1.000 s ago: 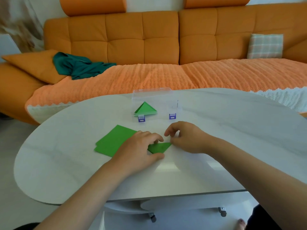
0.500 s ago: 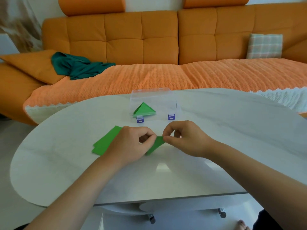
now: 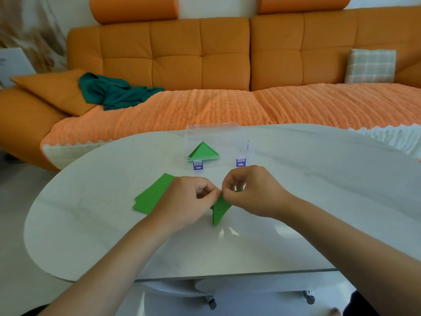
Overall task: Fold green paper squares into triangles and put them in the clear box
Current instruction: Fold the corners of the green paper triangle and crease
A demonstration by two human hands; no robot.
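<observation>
The white table (image 3: 319,201) is carrying the clear box (image 3: 227,137) at 12 o'clock of the hands (one green triangle (image 3: 204,151) is lying inside). The stack of green squares (image 3: 150,199) is lying at 9 o'clock. The left hand (image 3: 184,201) and right hand (image 3: 252,192) are both pinching the folded paper (image 3: 219,210), which is hanging point-down between them.

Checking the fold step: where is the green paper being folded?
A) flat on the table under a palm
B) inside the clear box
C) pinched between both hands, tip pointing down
C: the left hand and right hand pinch the top of the folded green paper, which hangs tip down.
</observation>
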